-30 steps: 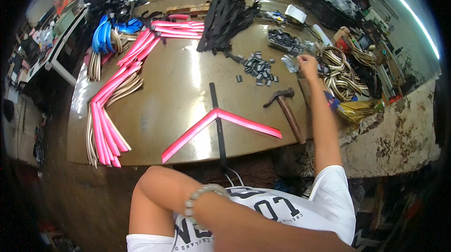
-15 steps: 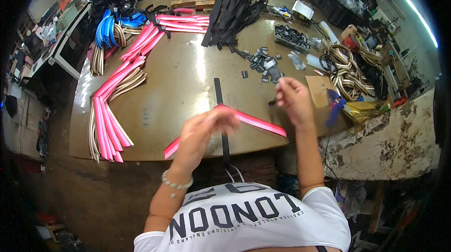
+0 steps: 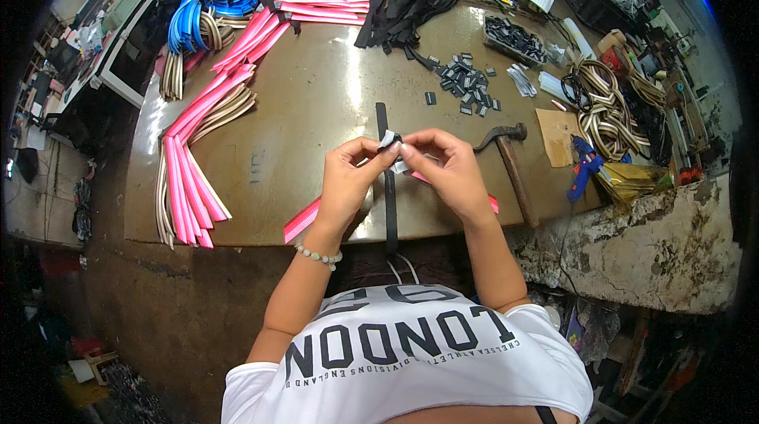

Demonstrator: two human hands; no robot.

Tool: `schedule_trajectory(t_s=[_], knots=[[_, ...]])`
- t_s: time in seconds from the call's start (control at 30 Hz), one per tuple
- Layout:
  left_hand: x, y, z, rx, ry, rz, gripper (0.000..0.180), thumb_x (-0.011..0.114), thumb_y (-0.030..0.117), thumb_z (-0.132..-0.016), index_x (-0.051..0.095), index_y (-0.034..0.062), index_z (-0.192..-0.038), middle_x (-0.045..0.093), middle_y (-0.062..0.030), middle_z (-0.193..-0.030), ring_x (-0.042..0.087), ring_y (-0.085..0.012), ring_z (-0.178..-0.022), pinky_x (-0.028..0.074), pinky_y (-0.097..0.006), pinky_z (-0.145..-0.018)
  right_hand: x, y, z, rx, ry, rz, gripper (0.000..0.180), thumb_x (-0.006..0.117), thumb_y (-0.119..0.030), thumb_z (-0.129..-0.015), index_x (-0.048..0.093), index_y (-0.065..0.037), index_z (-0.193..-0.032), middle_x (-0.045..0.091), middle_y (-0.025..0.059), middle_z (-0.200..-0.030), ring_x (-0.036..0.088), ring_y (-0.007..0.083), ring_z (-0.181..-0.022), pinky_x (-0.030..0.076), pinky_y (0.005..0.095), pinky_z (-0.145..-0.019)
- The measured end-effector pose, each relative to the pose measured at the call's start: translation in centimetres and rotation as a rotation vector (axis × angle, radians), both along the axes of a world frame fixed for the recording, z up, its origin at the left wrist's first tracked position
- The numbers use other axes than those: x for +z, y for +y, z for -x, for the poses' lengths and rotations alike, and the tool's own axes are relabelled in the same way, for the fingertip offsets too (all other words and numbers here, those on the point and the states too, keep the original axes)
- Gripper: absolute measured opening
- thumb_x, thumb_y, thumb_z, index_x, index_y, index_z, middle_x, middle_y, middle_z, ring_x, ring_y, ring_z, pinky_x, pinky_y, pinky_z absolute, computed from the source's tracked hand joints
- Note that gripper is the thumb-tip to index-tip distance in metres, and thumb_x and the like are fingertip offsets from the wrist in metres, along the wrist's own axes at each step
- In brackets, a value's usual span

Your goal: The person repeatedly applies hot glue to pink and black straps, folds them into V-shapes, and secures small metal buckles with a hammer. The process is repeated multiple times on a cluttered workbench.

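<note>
Both my hands meet over the near middle of the table, thumbs and fingers pinched on a small black-and-white tab [image 3: 388, 139]. My left hand [image 3: 346, 179] grips its left side and my right hand [image 3: 449, 172] its right. What exactly it is stays partly hidden by my fingers. Beneath them a black strap [image 3: 390, 214] runs away from the table's front edge. A pink strip [image 3: 303, 221] crosses under my hands, its ends showing on either side. Beyond my right hand lies a loose pile of small dark tabs with pale edges [image 3: 466, 82].
Right of my right hand lies a hammer [image 3: 515, 175]. Bundled pink strips [image 3: 186, 187] line the left side, near blue coils [image 3: 186, 22]. Black straps [image 3: 403, 1] are heaped at the back. A tub of dark pieces [image 3: 514, 38] and coiled beige piping [image 3: 605, 107] stand right.
My right hand has come left from near the tab pile to meet my left hand; both now pinch the small tab. The hammer, earlier mostly behind my right hand, shows fully.
</note>
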State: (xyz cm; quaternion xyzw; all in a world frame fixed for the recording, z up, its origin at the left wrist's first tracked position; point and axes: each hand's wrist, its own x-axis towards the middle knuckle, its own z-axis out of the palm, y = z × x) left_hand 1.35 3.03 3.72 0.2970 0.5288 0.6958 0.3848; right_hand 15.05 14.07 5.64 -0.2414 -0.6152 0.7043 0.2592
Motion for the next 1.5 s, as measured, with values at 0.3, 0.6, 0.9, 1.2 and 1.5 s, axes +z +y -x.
schedule_trajectory(t_s=[0.3, 0.6, 0.9, 1.2, 1.5], knots=[[-0.3, -0.2, 1.4, 0.147, -0.226, -0.031, 0.024, 0.071, 0.025, -0.093, 0.068, 0.0015, -0.096, 0.066, -0.0015, -0.08, 0.057, -0.0047, -0.063, 0.046, -0.019, -0.057, -1.5, -0.6, -1.5, 0.172, 0.422, 0.222, 0.016, 0.059, -0.015, -0.098, 0.055, -0.003, -0.106, 0.062, 0.0094, -0.102, 0.06, 0.0148, -0.087, 0.049, 0.0299, -0.074], [-0.1, 0.1, -1.8, -0.311, -0.186, -0.139, 0.036, 0.049, 0.026, -0.104, 0.066, -0.0036, -0.116, 0.05, -0.0207, -0.143, 0.055, -0.0211, -0.122, 0.047, -0.033, -0.097, -1.8, -1.8, 0.0, -0.052, 0.157, 0.151, 0.018, 0.068, -0.008, -0.091, 0.061, 0.003, -0.104, 0.067, 0.0066, -0.091, 0.063, 0.008, -0.072, 0.054, 0.0214, -0.06], [-0.4, -0.5, -2.0, -0.083, -0.261, -0.139, 0.046, 0.048, 0.034, -0.104, 0.06, -0.0076, -0.122, 0.065, -0.0168, -0.12, 0.063, -0.0194, -0.106, 0.051, -0.033, -0.093, -0.3, -3.6, -0.1, -0.175, 0.186, 0.085, 0.018, 0.066, -0.008, -0.094, 0.063, 0.005, -0.105, 0.066, 0.0073, -0.084, 0.064, 0.0117, -0.071, 0.056, 0.0252, -0.064], [-0.5, -2.1, -0.5, -0.123, -0.249, -0.043, 0.032, 0.062, 0.023, -0.098, 0.067, -0.0066, -0.109, 0.068, -0.0106, -0.102, 0.063, -0.0121, -0.088, 0.05, -0.028, -0.084, -0.1, -1.0, -1.4, 0.132, 0.123, 0.116, 0.019, 0.068, -0.01, -0.093, 0.065, 0.005, -0.104, 0.067, 0.0058, -0.083, 0.063, 0.0094, -0.067, 0.051, 0.0211, -0.062], [-0.4, -2.3, -0.7, 0.025, 0.004, 0.047, 0.018, 0.072, 0.017, -0.091, 0.071, -0.0006, -0.094, 0.067, -0.002, -0.079, 0.06, -0.0065, -0.068, 0.048, -0.02, -0.062, -0.2, -2.2, -0.7, 0.103, 0.119, 0.279, 0.02, 0.069, -0.006, -0.091, 0.065, 0.007, -0.105, 0.066, 0.0076, -0.088, 0.064, 0.0108, -0.071, 0.054, 0.0225, -0.065]])
